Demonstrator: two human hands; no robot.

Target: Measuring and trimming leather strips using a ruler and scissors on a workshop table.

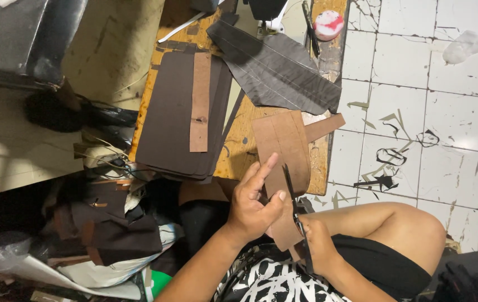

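Over the near edge of the worn yellow wooden bench [239,148], a tan-brown cut leather panel [284,156] is pinched by the left hand [253,207], forefinger stretched up its face, while the right hand [317,246] grips black scissors [294,204] biting into it. Beyond the panel lie a crinkled dark grey leather sheet [275,67] and a stack of dark brown rectangular pieces [177,112] topped by a tan strip [200,100]. Right of the bench, white floor tiles [446,140] strewn with offcuts leave room.
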